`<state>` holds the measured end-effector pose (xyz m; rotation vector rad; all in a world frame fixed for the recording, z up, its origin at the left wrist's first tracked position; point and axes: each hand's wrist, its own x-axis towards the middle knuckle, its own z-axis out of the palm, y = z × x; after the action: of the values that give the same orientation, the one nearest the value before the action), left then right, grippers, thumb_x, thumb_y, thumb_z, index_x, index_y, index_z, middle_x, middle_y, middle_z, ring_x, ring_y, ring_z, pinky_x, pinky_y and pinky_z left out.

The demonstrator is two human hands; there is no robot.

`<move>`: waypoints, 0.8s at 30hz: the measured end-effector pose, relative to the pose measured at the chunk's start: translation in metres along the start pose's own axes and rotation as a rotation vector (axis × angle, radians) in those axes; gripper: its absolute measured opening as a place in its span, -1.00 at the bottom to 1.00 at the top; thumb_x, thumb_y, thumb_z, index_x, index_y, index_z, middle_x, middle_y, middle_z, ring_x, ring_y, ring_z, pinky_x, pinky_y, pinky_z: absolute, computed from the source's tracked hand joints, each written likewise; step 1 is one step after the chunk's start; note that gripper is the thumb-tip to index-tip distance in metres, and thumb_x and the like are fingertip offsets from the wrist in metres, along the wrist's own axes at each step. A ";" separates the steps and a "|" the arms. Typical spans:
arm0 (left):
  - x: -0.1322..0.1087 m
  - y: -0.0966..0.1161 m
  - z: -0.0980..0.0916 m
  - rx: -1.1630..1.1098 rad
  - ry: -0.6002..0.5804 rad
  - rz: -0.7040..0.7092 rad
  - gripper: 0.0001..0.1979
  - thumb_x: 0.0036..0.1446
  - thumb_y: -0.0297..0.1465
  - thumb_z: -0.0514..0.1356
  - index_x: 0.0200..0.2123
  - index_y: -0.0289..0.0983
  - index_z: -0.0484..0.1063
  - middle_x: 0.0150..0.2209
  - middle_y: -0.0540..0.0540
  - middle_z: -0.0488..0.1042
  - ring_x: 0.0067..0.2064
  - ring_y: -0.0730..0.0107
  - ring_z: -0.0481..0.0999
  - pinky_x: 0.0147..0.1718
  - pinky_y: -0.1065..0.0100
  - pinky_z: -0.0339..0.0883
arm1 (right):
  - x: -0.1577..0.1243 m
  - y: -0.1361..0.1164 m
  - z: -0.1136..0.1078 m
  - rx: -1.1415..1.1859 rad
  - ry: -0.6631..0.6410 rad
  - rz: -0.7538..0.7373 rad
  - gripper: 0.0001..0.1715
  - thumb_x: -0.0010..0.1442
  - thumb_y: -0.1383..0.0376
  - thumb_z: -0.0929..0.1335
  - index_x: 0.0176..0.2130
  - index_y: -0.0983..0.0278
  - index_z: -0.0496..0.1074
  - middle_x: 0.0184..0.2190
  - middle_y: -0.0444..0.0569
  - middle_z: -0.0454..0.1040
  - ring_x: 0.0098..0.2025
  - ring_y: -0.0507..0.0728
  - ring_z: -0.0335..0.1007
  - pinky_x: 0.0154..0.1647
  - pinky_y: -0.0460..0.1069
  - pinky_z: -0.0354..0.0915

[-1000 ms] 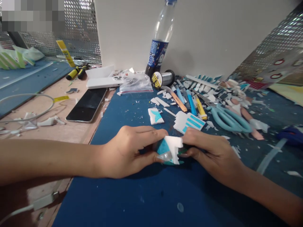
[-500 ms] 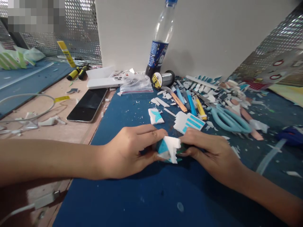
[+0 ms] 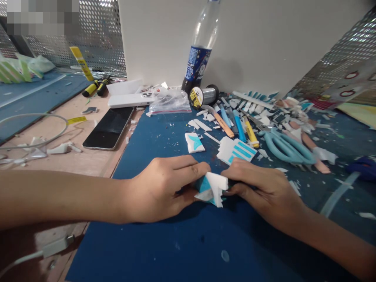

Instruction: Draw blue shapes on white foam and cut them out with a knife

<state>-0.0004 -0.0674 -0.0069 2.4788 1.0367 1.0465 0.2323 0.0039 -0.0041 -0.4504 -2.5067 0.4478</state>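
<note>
Between my hands, just above the blue mat [image 3: 164,250], is a small white and blue foam piece [image 3: 216,184] with a jagged right edge. My left hand [image 3: 173,184] pinches its left side between thumb and fingers. My right hand [image 3: 258,184] is closed at its right edge, thumb and forefinger pressed together; what lies between those fingertips is mostly hidden. Just beyond the hands lie a small white foam block [image 3: 194,142] with a blue shape and a flat white piece with blue stripes [image 3: 236,149].
Blue-handled scissors [image 3: 289,147], several coloured craft knives [image 3: 239,125] and a heap of foam scraps [image 3: 264,111] spread over the right side. A bottle [image 3: 197,62] and a wire spool [image 3: 204,96] stand at the back. Left of the mat lies a phone [image 3: 108,128].
The foam piece has shifted slightly right and tilted a little between my fingers. Both hands keep nearly the same place and grip. The camera view has moved slightly.
</note>
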 end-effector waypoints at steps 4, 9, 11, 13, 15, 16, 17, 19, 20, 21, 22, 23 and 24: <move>0.000 0.001 0.000 0.031 -0.006 0.009 -0.80 0.28 -0.54 0.09 -0.06 -0.42 0.41 -0.29 -0.16 0.53 -0.36 0.46 0.48 -0.39 0.48 0.37 | 0.000 -0.001 0.001 0.009 0.001 -0.004 -0.71 0.41 0.21 0.23 -0.32 0.24 0.40 -0.51 -0.11 0.45 -0.48 0.00 0.31 -0.46 -0.11 0.22; 0.000 0.001 -0.001 0.045 -0.008 0.029 -0.77 0.24 -0.59 0.09 -0.05 -0.48 0.42 -0.29 -0.16 0.51 -0.38 0.46 0.44 -0.39 0.48 0.37 | 0.001 -0.002 0.000 -0.015 -0.009 -0.004 -0.69 0.41 0.20 0.22 -0.32 0.25 0.40 -0.53 -0.11 0.42 -0.51 0.00 0.27 -0.52 -0.10 0.18; 0.001 0.001 -0.001 0.047 -0.002 0.039 -0.77 0.23 -0.60 0.10 -0.06 -0.51 0.43 -0.30 -0.16 0.50 -0.38 0.46 0.44 -0.40 0.48 0.36 | -0.001 -0.001 0.001 -0.006 -0.016 0.000 -0.73 0.41 0.22 0.23 -0.30 0.24 0.39 -0.51 -0.12 0.41 -0.49 0.00 0.27 -0.50 -0.10 0.17; 0.001 0.001 -0.001 0.054 0.003 0.049 -0.77 0.22 -0.61 0.10 -0.07 -0.53 0.44 -0.31 -0.17 0.50 -0.39 0.45 0.44 -0.40 0.48 0.36 | -0.004 0.001 0.002 0.010 -0.008 0.008 -0.76 0.41 0.24 0.23 -0.28 0.24 0.39 -0.50 -0.12 0.40 -0.48 0.00 0.26 -0.49 -0.09 0.16; 0.002 0.001 0.000 0.072 0.007 0.059 -0.76 0.22 -0.61 0.10 -0.07 -0.54 0.44 -0.30 -0.18 0.51 -0.38 0.44 0.45 -0.39 0.48 0.36 | -0.006 0.003 0.004 0.019 -0.003 0.018 -0.78 0.41 0.25 0.24 -0.26 0.23 0.39 -0.50 -0.11 0.39 -0.47 0.02 0.26 -0.49 -0.08 0.15; 0.002 0.002 0.000 0.081 0.013 0.066 -0.76 0.22 -0.61 0.10 -0.07 -0.54 0.44 -0.30 -0.19 0.52 -0.38 0.44 0.46 -0.38 0.48 0.37 | -0.007 0.004 0.005 0.020 -0.002 0.021 -0.78 0.41 0.24 0.23 -0.26 0.22 0.40 -0.50 -0.11 0.38 -0.47 0.02 0.26 -0.49 -0.07 0.15; 0.002 0.002 0.000 0.090 0.018 0.068 -0.76 0.22 -0.62 0.09 -0.06 -0.53 0.44 -0.29 -0.19 0.52 -0.37 0.44 0.46 -0.37 0.48 0.38 | -0.008 0.004 0.005 0.017 -0.005 0.024 -0.78 0.41 0.24 0.23 -0.26 0.22 0.40 -0.50 -0.11 0.37 -0.47 0.03 0.26 -0.49 -0.07 0.14; 0.001 0.002 -0.001 0.087 0.017 0.066 -0.76 0.23 -0.61 0.09 -0.07 -0.52 0.44 -0.29 -0.18 0.52 -0.36 0.44 0.47 -0.35 0.49 0.39 | -0.007 0.003 0.004 0.013 -0.009 0.023 -0.78 0.40 0.23 0.23 -0.26 0.23 0.40 -0.50 -0.11 0.37 -0.47 0.03 0.26 -0.49 -0.07 0.14; 0.001 0.002 -0.002 0.068 0.006 0.060 -0.77 0.24 -0.60 0.08 -0.06 -0.50 0.43 -0.28 -0.18 0.52 -0.35 0.45 0.48 -0.34 0.50 0.40 | -0.007 0.002 0.004 0.012 -0.006 0.020 -0.78 0.41 0.23 0.23 -0.26 0.23 0.39 -0.51 -0.11 0.37 -0.47 0.03 0.26 -0.50 -0.07 0.14; 0.000 0.002 -0.002 0.043 -0.007 0.054 -0.77 0.24 -0.60 0.07 -0.06 -0.48 0.42 -0.28 -0.17 0.52 -0.34 0.46 0.49 -0.33 0.50 0.41 | -0.006 0.001 0.003 0.008 -0.005 0.019 -0.77 0.41 0.24 0.23 -0.26 0.23 0.39 -0.51 -0.11 0.37 -0.48 0.02 0.26 -0.50 -0.07 0.15; 0.000 0.002 -0.003 0.017 -0.028 0.047 -0.77 0.25 -0.59 0.06 -0.05 -0.46 0.40 -0.27 -0.17 0.52 -0.33 0.46 0.49 -0.31 0.50 0.42 | -0.005 -0.001 0.002 0.004 -0.006 0.016 -0.77 0.41 0.24 0.22 -0.27 0.23 0.39 -0.52 -0.12 0.37 -0.49 0.02 0.27 -0.50 -0.08 0.16; -0.001 0.002 -0.004 -0.006 -0.033 0.052 -0.76 0.26 -0.58 0.04 -0.04 -0.44 0.38 -0.26 -0.17 0.52 -0.32 0.46 0.50 -0.30 0.50 0.43 | -0.003 -0.002 0.001 -0.002 -0.006 0.012 -0.76 0.41 0.25 0.22 -0.28 0.24 0.38 -0.53 -0.13 0.38 -0.50 0.01 0.27 -0.49 -0.08 0.18; -0.001 0.001 -0.004 -0.024 -0.027 0.063 -0.75 0.27 -0.57 0.03 -0.02 -0.42 0.37 -0.25 -0.17 0.52 -0.31 0.46 0.51 -0.30 0.50 0.44 | -0.002 -0.004 0.000 -0.010 -0.009 0.008 -0.75 0.42 0.25 0.21 -0.29 0.24 0.38 -0.54 -0.13 0.38 -0.51 0.00 0.28 -0.48 -0.09 0.20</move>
<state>-0.0032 -0.0687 -0.0041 2.5143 0.9379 1.0339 0.2332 -0.0001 -0.0035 -0.4638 -2.5176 0.4413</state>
